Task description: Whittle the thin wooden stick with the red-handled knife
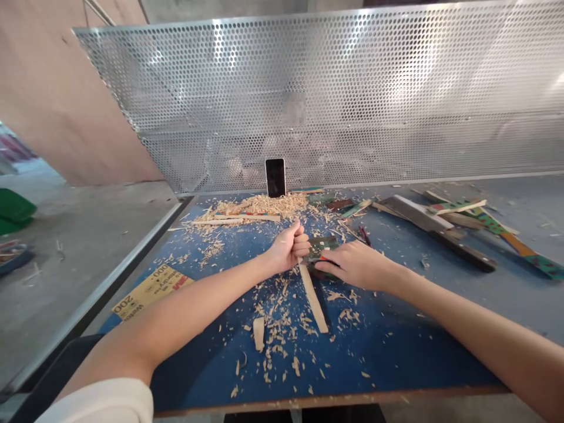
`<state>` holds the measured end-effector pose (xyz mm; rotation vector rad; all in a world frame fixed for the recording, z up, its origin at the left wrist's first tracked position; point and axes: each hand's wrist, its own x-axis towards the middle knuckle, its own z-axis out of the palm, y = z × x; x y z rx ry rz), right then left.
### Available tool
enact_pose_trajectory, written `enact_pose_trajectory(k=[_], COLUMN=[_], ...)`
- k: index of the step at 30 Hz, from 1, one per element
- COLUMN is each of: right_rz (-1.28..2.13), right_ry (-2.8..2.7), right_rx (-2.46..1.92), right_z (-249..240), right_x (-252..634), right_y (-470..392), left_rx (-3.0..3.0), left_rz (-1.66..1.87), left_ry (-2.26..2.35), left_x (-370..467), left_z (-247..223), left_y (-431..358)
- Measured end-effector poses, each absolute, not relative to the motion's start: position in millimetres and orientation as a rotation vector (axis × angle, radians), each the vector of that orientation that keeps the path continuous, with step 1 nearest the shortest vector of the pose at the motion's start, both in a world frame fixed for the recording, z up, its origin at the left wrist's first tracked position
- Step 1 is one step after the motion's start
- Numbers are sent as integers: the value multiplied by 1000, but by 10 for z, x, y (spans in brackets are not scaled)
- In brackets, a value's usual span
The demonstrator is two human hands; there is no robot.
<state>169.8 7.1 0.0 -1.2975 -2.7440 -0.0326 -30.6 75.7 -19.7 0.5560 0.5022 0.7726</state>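
Observation:
My left hand point(288, 247) is closed in a fist around the upper end of a pale wooden strip point(314, 299). The strip slants down toward me, its lower end free. Beside it, my right hand point(352, 264) is wrapped round a knife point(325, 261) with a black and orange handle. The blade, small and partly hidden, points left and meets the strip just below my left fist. Behind the knife lies a green patterned piece point(322, 244) on the blue tabletop point(388, 352). Wood shavings are scattered under and around both hands.
A heap of shavings point(264, 205) surrounds a propped-up phone point(275, 178) before a perforated metal screen point(352, 100). At right lie a handsaw point(423, 217) and painted wood strips point(506, 232). Sandpaper point(152, 288) lies at left, and a short wood offcut point(258, 333) is near the front.

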Motion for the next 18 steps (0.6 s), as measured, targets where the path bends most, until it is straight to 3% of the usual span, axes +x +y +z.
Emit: enact_pose_trajectory(k=[5,18], right_rz=[98,-93], right_ry=[-2707,-2636], right_rx=[-1309,-1419], right_z=[43,24], right_x=[1683,1611], right_y=[56,7], left_rx=[652,698], left_rz=[883,849], left_ry=[666,419], left_x=[-223,-291], left_z=[-140,-185], left_y=[701,722])
